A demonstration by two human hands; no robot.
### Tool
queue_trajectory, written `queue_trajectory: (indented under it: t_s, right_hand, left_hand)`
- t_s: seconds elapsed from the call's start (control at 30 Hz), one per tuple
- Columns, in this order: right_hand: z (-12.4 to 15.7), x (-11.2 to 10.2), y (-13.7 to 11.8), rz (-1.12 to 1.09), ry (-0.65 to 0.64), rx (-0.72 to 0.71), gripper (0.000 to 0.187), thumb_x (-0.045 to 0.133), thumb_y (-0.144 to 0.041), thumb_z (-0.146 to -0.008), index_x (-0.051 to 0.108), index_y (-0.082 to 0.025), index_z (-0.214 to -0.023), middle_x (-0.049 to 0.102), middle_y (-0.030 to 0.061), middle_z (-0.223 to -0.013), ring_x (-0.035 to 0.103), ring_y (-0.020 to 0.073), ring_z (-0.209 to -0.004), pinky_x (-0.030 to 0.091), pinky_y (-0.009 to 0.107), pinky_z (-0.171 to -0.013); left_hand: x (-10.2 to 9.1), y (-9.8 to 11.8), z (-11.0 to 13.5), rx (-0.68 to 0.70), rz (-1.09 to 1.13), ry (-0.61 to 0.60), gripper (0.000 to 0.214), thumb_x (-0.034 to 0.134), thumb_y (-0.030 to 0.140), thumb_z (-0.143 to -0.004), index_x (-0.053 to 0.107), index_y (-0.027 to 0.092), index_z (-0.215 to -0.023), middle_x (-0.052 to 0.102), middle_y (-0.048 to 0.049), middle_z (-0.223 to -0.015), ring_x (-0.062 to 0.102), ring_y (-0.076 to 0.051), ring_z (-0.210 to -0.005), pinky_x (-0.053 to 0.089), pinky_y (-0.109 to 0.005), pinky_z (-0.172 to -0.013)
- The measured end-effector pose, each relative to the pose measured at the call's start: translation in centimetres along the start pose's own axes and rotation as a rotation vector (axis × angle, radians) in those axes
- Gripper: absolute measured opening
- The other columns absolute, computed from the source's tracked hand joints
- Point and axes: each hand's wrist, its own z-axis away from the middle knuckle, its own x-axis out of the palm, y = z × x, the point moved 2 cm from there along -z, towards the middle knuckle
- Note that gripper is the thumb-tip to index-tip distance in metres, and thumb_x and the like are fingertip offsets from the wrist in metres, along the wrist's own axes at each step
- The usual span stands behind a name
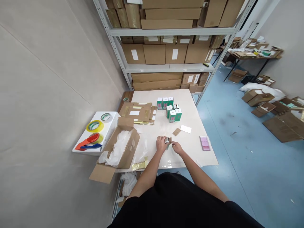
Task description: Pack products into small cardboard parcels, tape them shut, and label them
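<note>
My left hand [161,143] is closed around a small shiny object [167,141] above the near part of the white table [190,148]. My right hand [177,147] pinches the same object from the right. What the object is stays too small to tell. Just beyond the hands lie a small brown card [176,131] and a white card [185,129]. Several green and white boxes [170,109] stand further back on the table.
Flattened cardboard pieces [139,112] lie at the table's left. An open carton with plastic bags [121,147] hangs off the left edge. Tape rolls [95,126] sit on a white stand. A pink stack [205,143] lies right. Shelves of cartons [166,53] stand behind.
</note>
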Motion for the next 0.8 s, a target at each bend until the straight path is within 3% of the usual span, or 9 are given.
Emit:
queue_trajectory:
  t_s: [0.07, 0.13, 0.27, 0.33, 0.43, 0.53, 0.67, 0.8]
  right_hand:
    - [0.0, -0.2, -0.1, 0.002, 0.002, -0.011, 0.064, 0.052, -0.009, -0.073, 0.075, -0.026, -0.131, 0.073, 0.0025, -0.134, 0.070, 0.0259, -0.122, 0.048, 0.042, -0.114]
    - [0.1, -0.3, -0.1, -0.003, 0.010, -0.021, 0.064, 0.052, -0.009, -0.073, 0.074, -0.028, -0.131, 0.072, 0.0010, -0.136, 0.065, 0.0258, -0.130, 0.046, 0.043, -0.116]
    - [0.3, 0.1, -0.2, -0.070, 0.001, -0.025, 0.059, 0.052, -0.015, -0.079, 0.071, -0.025, -0.134, 0.068, 0.0037, -0.142, 0.062, 0.0248, -0.133, 0.044, 0.044, -0.118]
    - [0.5, 0.6, -0.2, -0.133, -0.002, -0.046, 0.059, 0.052, -0.020, -0.083, 0.066, -0.025, -0.139, 0.066, 0.0048, -0.144, 0.063, 0.0237, -0.132, 0.045, 0.045, -0.115]
    - [0.6, 1.6, 0.1, -0.228, 0.010, -0.065, 0.058, 0.053, -0.027, -0.086, 0.060, -0.026, -0.143, 0.068, 0.0065, -0.142, 0.063, 0.0229, -0.131, 0.051, 0.044, -0.108]
    - [0.1, 2.0, 0.6, -0.256, 0.061, -0.034, 0.053, 0.055, -0.037, -0.087, 0.062, -0.025, -0.138, 0.071, 0.0094, -0.136, 0.068, 0.0244, -0.121, 0.056, 0.043, -0.100]
    - [-1.1, 2.4, 1.0, -0.154, 0.173, 0.073, 0.058, 0.060, -0.048, -0.083, 0.066, -0.019, -0.132, 0.075, 0.0106, -0.121, 0.074, 0.0249, -0.100, 0.058, 0.041, -0.093]
    - [-2.5, 4.1, 0.9, -0.079, 0.174, 0.128, 0.056, 0.061, -0.048, -0.082, 0.070, -0.019, -0.129, 0.076, 0.0089, -0.111, 0.072, 0.0260, -0.101, 0.058, 0.036, -0.087]
  left_hand:
    - [0.6, -0.8, 0.3, 0.036, 0.009, -0.022, 0.037, 0.087, 0.030, -0.074, 0.076, 0.023, -0.108, 0.061, -0.0138, -0.135, 0.041, -0.036, -0.142, 0.040, -0.048, -0.112]
    - [0.6, -1.8, 0.3, 0.048, 0.087, 0.029, 0.037, 0.080, 0.035, -0.081, 0.074, 0.022, -0.115, 0.057, -0.0140, -0.143, 0.040, -0.034, -0.145, 0.038, -0.047, -0.116]
    - [-0.3, -4.7, 0.1, -0.196, 0.290, 0.230, 0.041, 0.052, 0.033, -0.098, 0.062, 0.021, -0.136, 0.065, -0.0136, -0.131, 0.061, -0.025, -0.125, 0.048, -0.040, -0.105]
    - [-0.1, -5.8, 0.0, -0.322, 0.350, 0.154, 0.043, 0.054, 0.032, -0.096, 0.060, 0.021, -0.137, 0.071, -0.0105, -0.115, 0.069, -0.022, -0.108, 0.053, -0.036, -0.096]
    - [0.9, -6.3, 0.0, -0.345, 0.405, -0.032, 0.047, 0.067, 0.028, -0.086, 0.064, 0.020, -0.132, 0.074, -0.0076, -0.108, 0.072, -0.020, -0.095, 0.055, -0.034, -0.092]
    - [1.9, -6.3, 0.1, -0.393, 0.433, -0.041, 0.052, 0.072, 0.026, -0.082, 0.064, 0.018, -0.133, 0.075, -0.0092, -0.112, 0.074, -0.020, -0.093, 0.055, -0.034, -0.093]
    - [2.8, -5.9, 0.3, -0.399, 0.474, -0.055, 0.054, 0.076, 0.029, -0.081, 0.066, 0.020, -0.134, 0.077, -0.0091, -0.111, 0.074, -0.023, -0.101, 0.054, -0.035, -0.095]
    - [3.3, -6.0, 0.5, -0.349, 0.538, -0.060, 0.058, 0.072, 0.032, -0.085, 0.062, 0.023, -0.142, 0.075, -0.0088, -0.124, 0.067, -0.026, -0.122, 0.050, -0.040, -0.105]
